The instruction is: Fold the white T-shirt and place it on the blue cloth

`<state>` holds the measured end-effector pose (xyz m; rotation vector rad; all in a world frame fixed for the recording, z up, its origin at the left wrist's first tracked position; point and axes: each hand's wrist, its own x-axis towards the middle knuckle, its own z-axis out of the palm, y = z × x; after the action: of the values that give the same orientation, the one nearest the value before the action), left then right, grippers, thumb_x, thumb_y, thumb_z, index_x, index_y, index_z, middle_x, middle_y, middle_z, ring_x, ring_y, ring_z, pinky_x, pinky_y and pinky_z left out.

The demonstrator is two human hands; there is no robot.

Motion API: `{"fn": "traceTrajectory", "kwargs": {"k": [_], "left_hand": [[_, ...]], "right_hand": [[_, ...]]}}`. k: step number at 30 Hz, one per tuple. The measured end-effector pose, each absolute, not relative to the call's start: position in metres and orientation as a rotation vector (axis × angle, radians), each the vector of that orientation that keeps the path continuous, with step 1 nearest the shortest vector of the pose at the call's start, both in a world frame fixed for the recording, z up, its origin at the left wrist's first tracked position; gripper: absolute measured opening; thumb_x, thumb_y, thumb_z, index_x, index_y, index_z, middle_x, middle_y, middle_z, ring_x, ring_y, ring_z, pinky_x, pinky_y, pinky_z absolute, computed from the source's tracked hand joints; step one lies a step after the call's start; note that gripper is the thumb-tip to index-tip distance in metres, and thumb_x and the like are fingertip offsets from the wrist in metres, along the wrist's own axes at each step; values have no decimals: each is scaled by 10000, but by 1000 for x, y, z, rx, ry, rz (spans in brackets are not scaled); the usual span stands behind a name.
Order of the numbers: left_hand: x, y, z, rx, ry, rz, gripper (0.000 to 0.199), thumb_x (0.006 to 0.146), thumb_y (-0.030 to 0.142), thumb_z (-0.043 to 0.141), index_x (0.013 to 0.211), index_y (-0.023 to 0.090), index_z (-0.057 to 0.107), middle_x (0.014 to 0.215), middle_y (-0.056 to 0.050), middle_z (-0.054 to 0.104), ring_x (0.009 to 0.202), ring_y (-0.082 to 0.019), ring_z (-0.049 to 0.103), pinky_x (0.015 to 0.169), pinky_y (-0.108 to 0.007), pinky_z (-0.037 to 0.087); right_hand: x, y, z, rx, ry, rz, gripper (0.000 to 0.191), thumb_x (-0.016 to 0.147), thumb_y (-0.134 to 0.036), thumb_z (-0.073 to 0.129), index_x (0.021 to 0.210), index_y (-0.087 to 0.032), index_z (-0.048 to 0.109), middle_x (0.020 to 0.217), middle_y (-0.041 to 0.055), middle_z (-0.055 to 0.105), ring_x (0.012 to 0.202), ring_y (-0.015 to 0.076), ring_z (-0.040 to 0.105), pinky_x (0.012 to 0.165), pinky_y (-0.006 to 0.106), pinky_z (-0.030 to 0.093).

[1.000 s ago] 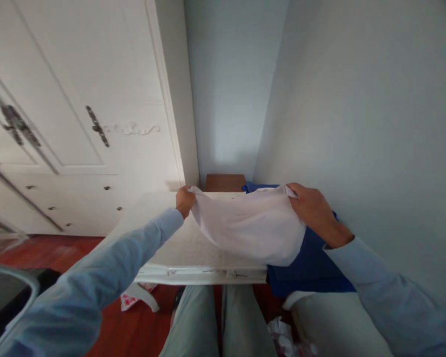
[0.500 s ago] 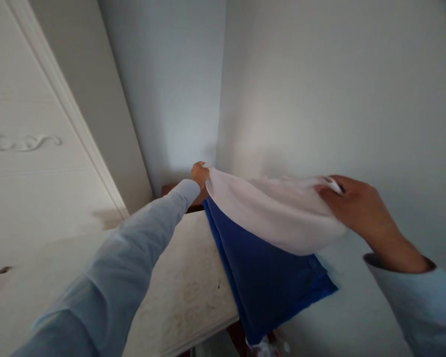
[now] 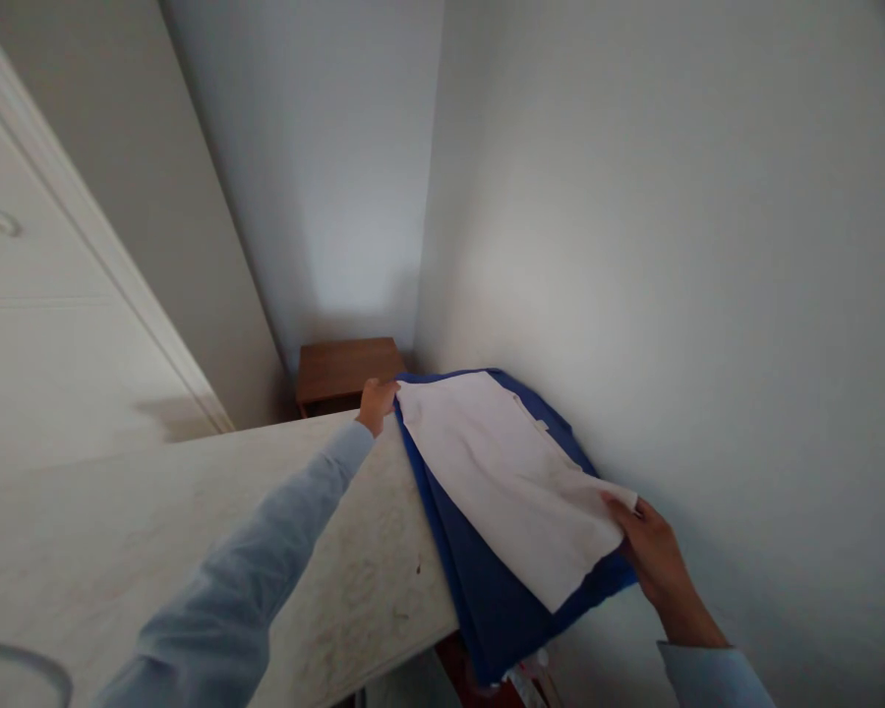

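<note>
A pale pinkish-white cloth (image 3: 501,462), perhaps a garment, lies spread over a dark blue folded cloth (image 3: 479,580). With closed fingers my left hand (image 3: 378,403) grips its far left corner, close to the far edge of the stained pale board or mattress (image 3: 361,531). My right hand (image 3: 649,551) pinches the near right corner, thumb on top, just off the right wall. A small white tag shows on the pale cloth's right edge. The blue cloth sticks out on all sides and hangs over the near edge.
A brown wooden stool or small table (image 3: 350,364) stands in the far corner. On the left is a white cabinet (image 3: 81,334). The grey-white wall (image 3: 634,246) runs close along the right. Plastic-looking items (image 3: 531,678) sit below the near edge.
The pale cloth has come down from the air onto the blue cloth and now lies flatter. Both hands have lowered with it, still holding its corners. The view has shifted, revealing the brown stool.
</note>
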<state>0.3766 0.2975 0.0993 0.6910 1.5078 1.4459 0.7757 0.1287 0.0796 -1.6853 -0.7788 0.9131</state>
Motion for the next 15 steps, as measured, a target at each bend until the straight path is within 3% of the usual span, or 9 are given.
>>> {"fn": "traceTrajectory", "kwargs": {"k": [5, 9, 12, 15], "left_hand": [[407, 188, 85, 542, 1323, 1474, 201, 763, 284, 738, 878, 193, 600, 862, -43, 707, 833, -192, 709, 748, -325, 557], [474, 88, 66, 216, 960, 1207, 242, 692, 204, 801, 879, 161, 654, 901, -125, 747, 855, -248, 730, 781, -363, 568], [525, 45, 66, 72, 821, 928, 158, 782, 232, 738, 862, 113, 672, 910, -162, 745, 850, -242, 733, 829, -347, 563], [565, 34, 72, -29, 794, 871, 297, 913, 380, 646, 945, 86, 679, 890, -148, 731, 817, -220, 724, 765, -311, 567]], "right_hand": [[780, 114, 60, -1427, -371, 1291, 261, 758, -363, 780, 945, -212, 676, 842, 38, 791, 716, 228, 754, 607, 320, 650], [781, 117, 67, -1307, -223, 1394, 126, 830, -135, 688, 918, -221, 660, 731, 6, 759, 629, 172, 735, 570, 244, 659], [779, 121, 87, -1208, -165, 1440, 270, 815, 5, 615, 921, -239, 654, 717, -15, 746, 616, 134, 726, 559, 168, 646], [779, 116, 101, -1089, -189, 1480, 302, 839, 27, 577, 963, -240, 647, 809, -17, 763, 698, 117, 747, 629, 161, 660]]}}
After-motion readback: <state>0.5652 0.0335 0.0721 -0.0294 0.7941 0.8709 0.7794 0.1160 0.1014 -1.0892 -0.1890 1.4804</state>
